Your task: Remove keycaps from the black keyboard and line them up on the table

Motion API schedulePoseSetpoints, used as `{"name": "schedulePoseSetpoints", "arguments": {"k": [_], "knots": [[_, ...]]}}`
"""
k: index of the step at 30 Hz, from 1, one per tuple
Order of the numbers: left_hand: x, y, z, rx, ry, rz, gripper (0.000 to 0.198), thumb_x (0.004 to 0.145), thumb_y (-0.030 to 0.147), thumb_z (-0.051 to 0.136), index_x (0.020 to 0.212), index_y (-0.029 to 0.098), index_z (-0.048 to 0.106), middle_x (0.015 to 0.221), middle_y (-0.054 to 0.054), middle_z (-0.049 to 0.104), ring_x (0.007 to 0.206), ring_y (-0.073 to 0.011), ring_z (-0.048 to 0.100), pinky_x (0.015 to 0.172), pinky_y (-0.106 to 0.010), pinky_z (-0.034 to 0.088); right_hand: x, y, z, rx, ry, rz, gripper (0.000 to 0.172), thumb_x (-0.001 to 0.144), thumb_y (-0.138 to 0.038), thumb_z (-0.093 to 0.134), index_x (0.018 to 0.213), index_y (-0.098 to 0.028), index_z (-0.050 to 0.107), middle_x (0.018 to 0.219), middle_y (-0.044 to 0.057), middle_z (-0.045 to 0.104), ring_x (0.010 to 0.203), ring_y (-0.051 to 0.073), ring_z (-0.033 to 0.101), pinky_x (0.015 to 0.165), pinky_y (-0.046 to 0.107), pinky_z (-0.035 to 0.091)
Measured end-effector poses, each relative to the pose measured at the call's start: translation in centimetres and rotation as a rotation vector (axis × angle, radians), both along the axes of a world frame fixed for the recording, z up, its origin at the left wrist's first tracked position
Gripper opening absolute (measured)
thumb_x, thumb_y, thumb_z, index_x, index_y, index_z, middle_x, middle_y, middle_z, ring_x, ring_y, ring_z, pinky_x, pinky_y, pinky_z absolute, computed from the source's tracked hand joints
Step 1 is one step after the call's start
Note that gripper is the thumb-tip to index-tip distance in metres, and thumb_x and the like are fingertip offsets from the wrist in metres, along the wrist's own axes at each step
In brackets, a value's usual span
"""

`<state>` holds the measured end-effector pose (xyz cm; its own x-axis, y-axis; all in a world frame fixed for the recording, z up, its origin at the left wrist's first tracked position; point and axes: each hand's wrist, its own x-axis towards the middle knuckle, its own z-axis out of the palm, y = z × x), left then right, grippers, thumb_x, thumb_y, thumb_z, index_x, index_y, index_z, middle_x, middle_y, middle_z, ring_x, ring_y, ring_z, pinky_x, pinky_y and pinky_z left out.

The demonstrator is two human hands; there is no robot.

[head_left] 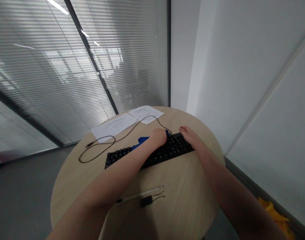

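A black keyboard lies across the round table, partly covered by my left forearm. My left hand is closed on a blue cloth over the middle of the keys, and parts of the cloth stick out on both sides of it. My right hand grips the right end of the keyboard at its far corner. From the keyboard's back edge a thin black cable runs left in a loop to its plug.
Printed papers lie along the far side of the wooden table. Near me are a slim light-handled brush and a black binder clip. Glass with blinds and a white wall stand close behind.
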<state>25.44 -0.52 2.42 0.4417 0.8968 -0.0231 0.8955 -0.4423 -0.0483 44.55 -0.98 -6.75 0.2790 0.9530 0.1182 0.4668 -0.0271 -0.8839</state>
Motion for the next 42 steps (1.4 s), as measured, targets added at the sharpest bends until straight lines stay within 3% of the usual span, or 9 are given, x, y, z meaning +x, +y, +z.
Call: {"name": "schedulePoseSetpoints", "arguments": {"k": [9, 13, 22, 26, 30, 33, 36, 40, 42], "knots": [[2.3, 0.4, -0.3, 0.001, -0.062, -0.148, 0.041, 0.096, 0.037, 0.039, 0.105, 0.012, 0.07, 0.105, -0.018, 0.071, 0.098, -0.0269, 0.067, 0.083, -0.033, 0.051, 0.1, 0.5, -0.4, 0.03, -0.033, 0.009, 0.037, 0.091, -0.047, 0.047, 0.112, -0.021, 0.063, 0.117, 0.008, 0.068, 0.109, 0.021, 0.063, 0.097, 0.034, 0.045], [0.9, 0.9, -0.6, 0.038, -0.058, -0.146, 0.038, 0.096, 0.034, 0.041, 0.108, 0.011, 0.069, 0.111, -0.018, 0.069, 0.103, -0.0266, 0.065, 0.087, -0.034, 0.049, 0.2, 0.4, -0.4, 0.027, -0.044, 0.012, 0.037, 0.091, -0.047, 0.047, 0.111, -0.021, 0.064, 0.116, 0.008, 0.069, 0.108, 0.022, 0.063, 0.098, 0.035, 0.044], [-11.1, 1.3, 0.7, 0.025, 0.064, -0.069, 0.028, 0.081, 0.016, 0.054, 0.102, 0.018, 0.072, 0.11, -0.011, 0.072, 0.106, -0.0237, 0.064, 0.094, -0.03, 0.046, 0.1, -0.7, 0.4, 0.006, -0.093, -0.002, 0.038, 0.091, -0.045, 0.045, 0.109, -0.018, 0.066, 0.114, 0.01, 0.069, 0.106, 0.023, 0.062, 0.097, 0.036, 0.043], [-16.3, 0.4, 1.6, 0.054, 0.074, 0.009, 0.033, 0.079, 0.012, 0.052, 0.105, 0.016, 0.071, 0.113, -0.013, 0.07, 0.106, -0.0266, 0.063, 0.093, -0.034, 0.046, 0.2, -0.9, 0.3, 0.007, -0.126, -0.006, 0.039, 0.092, -0.044, 0.044, 0.11, -0.017, 0.066, 0.114, 0.011, 0.069, 0.107, 0.023, 0.062, 0.099, 0.036, 0.042], [-20.5, -0.3, 2.8, 0.08, 0.013, 0.119, 0.023, 0.078, 0.013, 0.054, 0.092, 0.015, 0.072, 0.105, -0.016, 0.07, 0.101, -0.0312, 0.064, 0.089, -0.039, 0.047, 0.3, -1.0, 0.3, 0.014, -0.174, 0.017, 0.04, 0.093, -0.044, 0.043, 0.11, -0.016, 0.067, 0.114, 0.011, 0.069, 0.107, 0.023, 0.062, 0.099, 0.037, 0.043], [-22.4, -1.0, 4.2, 0.157, -0.268, 0.224, 0.012, 0.078, 0.016, 0.058, 0.08, 0.013, 0.069, 0.095, -0.016, 0.07, 0.097, -0.0324, 0.063, 0.089, -0.042, 0.045, 0.3, -1.4, 1.0, 0.03, -0.219, 0.043, 0.04, 0.092, -0.042, 0.045, 0.113, -0.016, 0.066, 0.121, 0.012, 0.067, 0.113, 0.024, 0.06, 0.104, 0.039, 0.04], [-22.2, -1.9, 5.4, 0.187, -0.492, 0.23, 0.021, 0.086, 0.03, 0.053, 0.086, 0.015, 0.067, 0.086, -0.011, 0.07, 0.094, -0.0292, 0.063, 0.085, -0.039, 0.047, -0.3, -2.3, 2.6, 0.15, -0.32, 0.025, 0.043, 0.09, -0.04, 0.051, 0.123, -0.015, 0.063, 0.132, 0.014, 0.059, 0.126, 0.027, 0.051, 0.112, 0.043, 0.032], [-18.3, -3.4, 5.8, 0.11, -0.858, 0.111, 0.035, 0.093, 0.043, 0.043, 0.101, 0.019, 0.066, 0.092, -0.007, 0.073, 0.082, -0.0226, 0.067, 0.074, -0.034, 0.053, -3.4, -4.9, 5.2, 0.504, -0.43, 0.131, 0.051, 0.089, -0.041, 0.055, 0.135, -0.018, 0.054, 0.135, 0.014, 0.055, 0.128, 0.029, 0.049, 0.112, 0.048, 0.033], [-15.8, -4.2, 5.5, -0.065, -1.321, -0.027, 0.035, 0.086, 0.045, 0.056, 0.102, 0.016, 0.068, 0.094, -0.009, 0.073, 0.085, -0.0243, 0.068, 0.079, -0.037, 0.053, -5.8, -6.5, 5.9, 0.54, -0.336, 0.345, 0.067, 0.087, -0.039, 0.059, 0.148, -0.024, 0.035, 0.143, 0.014, 0.047, 0.118, 0.026, 0.057, 0.102, 0.046, 0.045]]}}
